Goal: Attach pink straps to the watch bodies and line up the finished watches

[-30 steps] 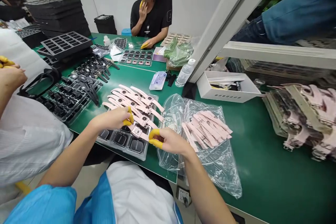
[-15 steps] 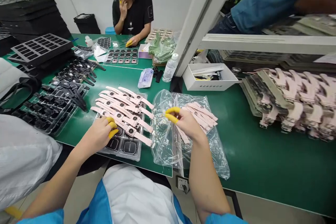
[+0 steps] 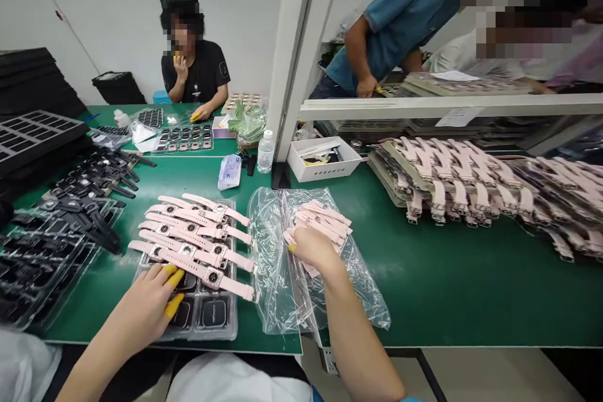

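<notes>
Pink-strapped watches (image 3: 188,251) lie in overlapping rows across a clear tray (image 3: 230,326) with dark square pieces in its front pockets. My left hand (image 3: 153,295), with yellow finger covers, rests at the tray's left front, fingers apart, beside the lowest watches. Right of the tray, a clear plastic bag (image 3: 273,276) lies flat, with loose pink straps (image 3: 325,220) on it. My right hand (image 3: 311,248) is over the near left end of those straps; its fingers are mostly hidden behind the back of the hand, so what they hold cannot be made out.
Black watches (image 3: 85,213) and trays fill the left side. At the back stand a bottle (image 3: 266,151), a white box (image 3: 325,160) and a post. Stacks with pink straps (image 3: 452,182) sit at right. A person in black (image 3: 195,75) sits opposite; others are beyond the frame.
The view has swung to the right and up. My right hand has moved from above the bag onto the pink straps. My left hand stays by the tray's lowest watches.
</notes>
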Tool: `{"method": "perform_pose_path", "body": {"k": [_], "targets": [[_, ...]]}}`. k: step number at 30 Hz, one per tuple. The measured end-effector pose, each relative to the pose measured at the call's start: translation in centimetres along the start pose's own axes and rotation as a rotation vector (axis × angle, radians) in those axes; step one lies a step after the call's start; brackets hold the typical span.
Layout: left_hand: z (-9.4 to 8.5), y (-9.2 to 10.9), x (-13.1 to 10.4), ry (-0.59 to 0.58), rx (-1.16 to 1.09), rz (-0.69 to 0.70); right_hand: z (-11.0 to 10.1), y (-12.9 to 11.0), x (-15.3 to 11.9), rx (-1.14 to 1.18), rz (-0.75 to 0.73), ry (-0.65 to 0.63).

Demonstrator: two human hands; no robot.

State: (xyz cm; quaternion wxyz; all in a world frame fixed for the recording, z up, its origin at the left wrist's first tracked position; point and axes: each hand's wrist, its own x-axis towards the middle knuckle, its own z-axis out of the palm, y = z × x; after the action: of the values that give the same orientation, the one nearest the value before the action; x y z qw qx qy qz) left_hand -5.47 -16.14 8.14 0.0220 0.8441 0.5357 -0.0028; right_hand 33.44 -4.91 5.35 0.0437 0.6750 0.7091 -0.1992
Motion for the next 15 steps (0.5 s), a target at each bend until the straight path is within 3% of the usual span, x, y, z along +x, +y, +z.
{"method": "perform_pose_path", "body": {"k": [9,15], "targets": [[0.7,0.4,1.4,0.016,-0.028,-0.057,0.5,-1.0,1.3,-0.018,0.007,-0.026],[0.4,-0.5,0.7,0.075,-0.198,-0.053,0.1,0.8,1.8,0.167,-0.185,0.134]]}}
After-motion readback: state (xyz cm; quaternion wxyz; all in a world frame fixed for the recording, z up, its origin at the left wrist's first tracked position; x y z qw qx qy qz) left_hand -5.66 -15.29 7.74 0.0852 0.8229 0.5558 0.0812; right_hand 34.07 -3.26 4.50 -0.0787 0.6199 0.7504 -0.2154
